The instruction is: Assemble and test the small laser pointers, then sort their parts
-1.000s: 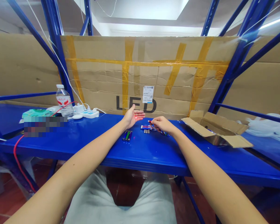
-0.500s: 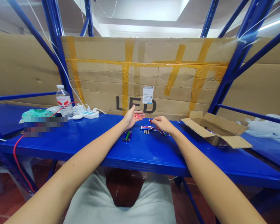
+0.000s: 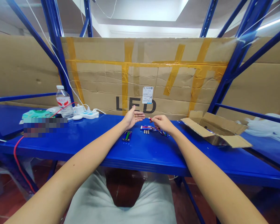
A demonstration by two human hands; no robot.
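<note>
My left hand (image 3: 132, 118) is held out over the table with the palm turned to the right, its fingers stretched and nothing in them. Facing it, my right hand (image 3: 162, 123) pinches a small red laser pointer (image 3: 150, 119), whose tip points at the left palm. Most of the pointer is hidden by my fingers. Beneath my right hand lies a group of shiny blue, red and silver tubes (image 3: 146, 128). Several small silver button cells (image 3: 146, 132) sit in front of them. A short row of blue and green tubes (image 3: 127, 136) lies below my left wrist.
An open cardboard box (image 3: 214, 130) stands on the blue table (image 3: 144, 155) at the right. To the left are a water bottle (image 3: 64, 102), a white power strip (image 3: 91, 114) and a red cable (image 3: 17, 152). A large cardboard sheet (image 3: 102, 77) closes off the back.
The red light that fell on my left fingers is gone. My right hand has shifted very slightly; the left hand stays in place.
</note>
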